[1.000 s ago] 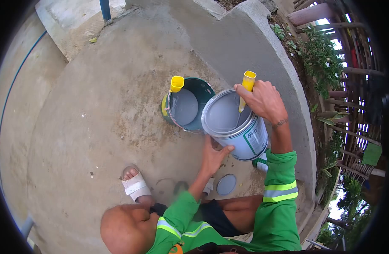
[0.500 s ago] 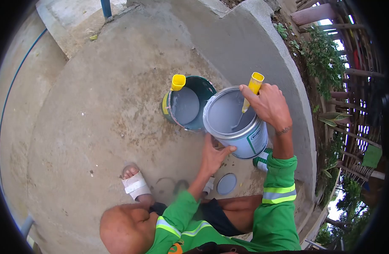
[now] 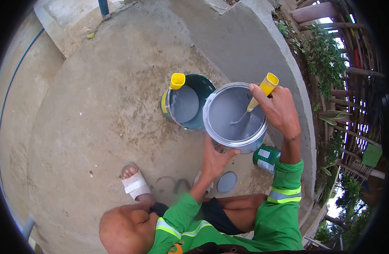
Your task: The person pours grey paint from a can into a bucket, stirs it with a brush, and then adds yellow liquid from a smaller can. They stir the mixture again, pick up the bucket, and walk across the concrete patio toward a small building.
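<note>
A person wearing a green sleeve (image 3: 283,211) with reflective bands is crouching on concrete. The right hand (image 3: 281,108) is gripping a yellow-handled tool (image 3: 262,92), fingers wrapped close; whether it is also touching the rim, one cannot tell. The left hand (image 3: 216,161), thumb spread wide and fingertips partly hidden, is bracing the lower side of a tilted can (image 3: 251,147). The tool's metal end is dipping into grey liquid (image 3: 228,112) there; stirring appears to be the step in hand, and the next stroke is likely calling for a steady left palm. Just beyond, a green bucket (image 3: 206,89) is holding similar liquid, while a concrete wall (image 3: 241,46) is curving behind.
</note>
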`<state>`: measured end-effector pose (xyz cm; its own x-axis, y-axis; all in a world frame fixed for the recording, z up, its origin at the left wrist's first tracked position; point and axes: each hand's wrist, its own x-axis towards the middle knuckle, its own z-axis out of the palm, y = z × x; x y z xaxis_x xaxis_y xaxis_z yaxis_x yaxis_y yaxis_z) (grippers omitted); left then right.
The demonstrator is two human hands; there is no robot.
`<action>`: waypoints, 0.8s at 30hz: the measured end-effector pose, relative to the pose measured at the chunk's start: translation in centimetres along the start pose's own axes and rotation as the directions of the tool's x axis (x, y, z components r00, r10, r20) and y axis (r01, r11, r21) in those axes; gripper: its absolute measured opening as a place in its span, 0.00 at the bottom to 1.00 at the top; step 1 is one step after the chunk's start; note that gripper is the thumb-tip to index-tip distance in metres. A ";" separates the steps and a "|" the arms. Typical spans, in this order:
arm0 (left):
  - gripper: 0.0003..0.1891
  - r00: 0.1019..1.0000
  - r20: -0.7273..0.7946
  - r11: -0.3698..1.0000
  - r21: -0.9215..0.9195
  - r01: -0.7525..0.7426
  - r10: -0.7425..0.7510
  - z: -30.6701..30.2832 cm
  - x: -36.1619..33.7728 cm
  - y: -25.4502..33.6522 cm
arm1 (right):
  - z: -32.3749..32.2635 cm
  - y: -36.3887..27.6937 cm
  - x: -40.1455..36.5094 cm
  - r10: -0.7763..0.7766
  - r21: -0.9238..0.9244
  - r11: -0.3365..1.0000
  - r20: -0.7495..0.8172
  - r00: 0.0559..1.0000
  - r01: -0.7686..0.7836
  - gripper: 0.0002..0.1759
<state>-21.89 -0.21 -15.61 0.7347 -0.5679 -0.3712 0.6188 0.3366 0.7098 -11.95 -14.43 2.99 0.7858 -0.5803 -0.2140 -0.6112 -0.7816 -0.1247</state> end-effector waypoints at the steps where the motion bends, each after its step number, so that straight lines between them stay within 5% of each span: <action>1: 0.54 1.000 0.006 1.000 -0.006 0.014 -0.014 -0.1 0.0 -0.1 | 0.4 0.3 0.3 -0.019 -0.011 1.000 0.008 1.000 0.019 0.35; 24: 0.49 0.988 0.081 0.979 -0.145 0.141 -0.131 0.4 -0.3 -0.8 | 1.5 -1.3 0.8 0.006 -0.256 0.966 0.095 0.995 0.018 0.37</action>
<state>-22.70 -0.58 -15.86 0.6225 -0.6662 -0.4107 0.7502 0.3585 0.5556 -10.64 -13.55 1.51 0.7694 -0.5610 -0.3055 -0.5521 -0.8245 0.1238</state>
